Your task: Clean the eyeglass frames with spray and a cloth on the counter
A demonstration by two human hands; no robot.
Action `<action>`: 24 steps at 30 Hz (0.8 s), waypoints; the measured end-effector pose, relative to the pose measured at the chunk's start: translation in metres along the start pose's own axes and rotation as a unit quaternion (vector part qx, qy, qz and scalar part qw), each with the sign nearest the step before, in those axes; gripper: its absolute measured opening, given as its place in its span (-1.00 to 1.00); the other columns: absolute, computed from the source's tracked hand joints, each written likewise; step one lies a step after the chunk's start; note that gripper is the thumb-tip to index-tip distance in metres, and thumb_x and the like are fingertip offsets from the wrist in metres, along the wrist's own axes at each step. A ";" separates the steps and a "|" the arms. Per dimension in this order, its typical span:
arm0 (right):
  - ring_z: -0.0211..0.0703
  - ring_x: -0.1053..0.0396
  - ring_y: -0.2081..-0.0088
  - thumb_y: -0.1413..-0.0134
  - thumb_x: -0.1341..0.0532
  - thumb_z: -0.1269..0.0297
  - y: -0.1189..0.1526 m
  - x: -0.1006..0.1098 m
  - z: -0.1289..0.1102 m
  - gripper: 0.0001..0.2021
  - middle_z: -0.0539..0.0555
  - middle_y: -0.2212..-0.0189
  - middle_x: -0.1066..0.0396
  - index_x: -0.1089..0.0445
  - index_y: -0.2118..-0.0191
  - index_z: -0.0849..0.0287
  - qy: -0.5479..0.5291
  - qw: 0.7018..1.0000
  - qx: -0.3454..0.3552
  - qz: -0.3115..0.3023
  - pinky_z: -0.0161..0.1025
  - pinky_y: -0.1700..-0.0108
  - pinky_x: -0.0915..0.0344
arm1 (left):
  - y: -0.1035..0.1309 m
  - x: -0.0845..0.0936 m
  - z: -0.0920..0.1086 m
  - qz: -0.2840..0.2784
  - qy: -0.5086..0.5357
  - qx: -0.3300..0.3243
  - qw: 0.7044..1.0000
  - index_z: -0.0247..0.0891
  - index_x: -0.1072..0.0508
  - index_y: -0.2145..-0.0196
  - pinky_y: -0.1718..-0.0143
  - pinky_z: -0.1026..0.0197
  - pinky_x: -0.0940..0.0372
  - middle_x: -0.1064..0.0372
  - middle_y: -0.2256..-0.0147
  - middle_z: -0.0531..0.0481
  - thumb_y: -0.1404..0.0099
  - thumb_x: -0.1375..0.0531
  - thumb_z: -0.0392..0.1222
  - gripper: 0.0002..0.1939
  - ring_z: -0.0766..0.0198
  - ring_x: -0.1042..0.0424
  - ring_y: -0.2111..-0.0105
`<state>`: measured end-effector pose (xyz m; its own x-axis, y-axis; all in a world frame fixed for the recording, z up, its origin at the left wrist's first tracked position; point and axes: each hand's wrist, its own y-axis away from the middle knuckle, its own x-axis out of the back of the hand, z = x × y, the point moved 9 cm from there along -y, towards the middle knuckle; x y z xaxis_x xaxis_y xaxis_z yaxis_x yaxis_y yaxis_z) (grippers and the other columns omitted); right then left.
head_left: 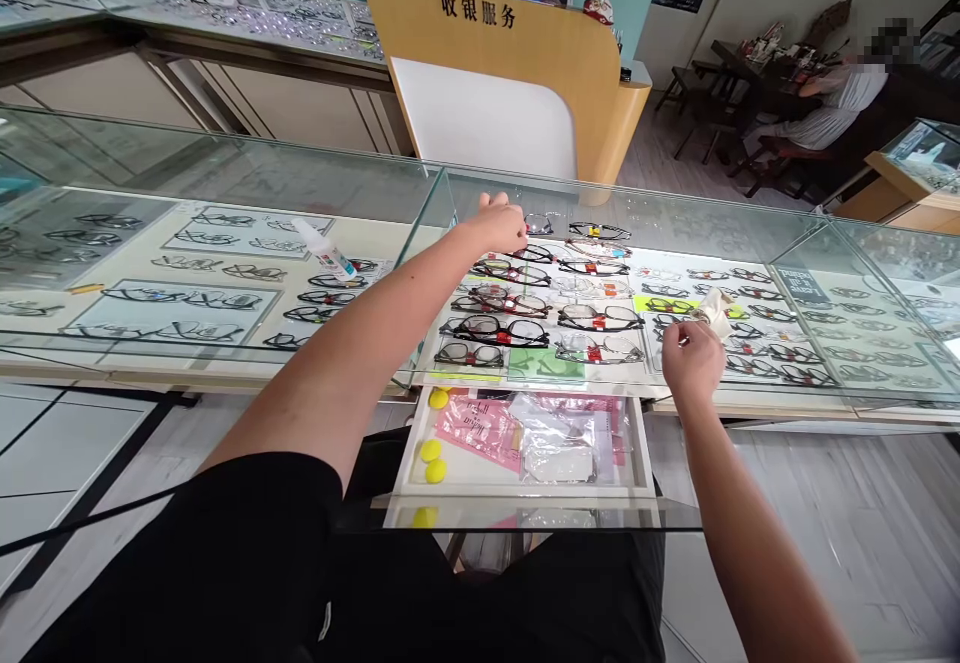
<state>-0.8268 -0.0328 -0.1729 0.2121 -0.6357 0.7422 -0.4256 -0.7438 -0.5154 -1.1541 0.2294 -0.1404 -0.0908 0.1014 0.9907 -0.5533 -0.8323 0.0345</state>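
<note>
My left hand (496, 223) reaches to the far part of the glass display case, its fingers curled beside the back row of eyeglasses (538, 224). Whatever it may hold is hidden. On the right, my right hand (694, 355) is closed around a crumpled white cloth (716, 313), above rows of glasses. Between the hands lie several dark-framed glasses with red tags (600, 318). A white spray bottle (324, 249) lies tilted left of my left forearm.
An open drawer (525, 491) with pink and clear packets and yellow discs juts out in front of me. Glass panels (424, 228) divide the case. Behind stands a wooden counter (495, 33). A person (840, 103) sits at a table, back right.
</note>
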 end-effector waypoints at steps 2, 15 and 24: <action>-0.10 -0.11 0.38 -0.30 -0.14 0.32 0.000 0.000 0.000 -0.72 0.09 0.44 -0.38 -0.25 0.49 0.08 0.002 1.000 0.002 0.000 -0.13 0.28 0.05 | 0.000 0.001 0.000 0.000 -0.005 0.002 1.000 -0.20 -0.66 0.41 -0.23 -0.35 -0.12 -0.60 0.00 -0.29 -0.24 -0.22 -0.09 -0.77 -0.35 -0.27 -0.22; -0.12 -0.10 0.39 -0.30 -0.14 0.31 -0.001 0.003 -0.006 -0.70 0.08 0.45 -0.37 -0.21 0.51 0.07 0.009 1.000 0.002 -0.003 -0.14 0.30 0.04 | -0.015 0.000 -0.009 0.024 0.044 0.041 0.998 -0.16 -0.48 -0.11 -0.26 -0.29 -0.11 -0.61 0.11 -0.28 -0.48 -0.03 -0.01 -0.61 -0.27 -0.30 -0.26; -0.10 -0.13 0.39 -0.28 -0.14 0.32 -0.002 0.002 -0.005 -0.70 0.08 0.45 -0.35 -0.19 0.51 0.06 0.013 1.000 -0.002 -0.009 -0.14 0.28 0.02 | -0.015 -0.002 -0.008 0.017 -0.004 0.025 1.000 -0.23 -0.55 -0.09 -0.25 -0.33 -0.09 -0.56 0.21 -0.32 -0.56 0.06 0.08 -0.49 -0.33 -0.29 -0.27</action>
<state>-0.8301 -0.0311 -0.1681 0.1965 -0.6169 0.7621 -0.4247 -0.7541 -0.5009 -1.1524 0.2459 -0.1441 -0.1024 0.0684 0.9924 -0.5074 -0.8617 0.0071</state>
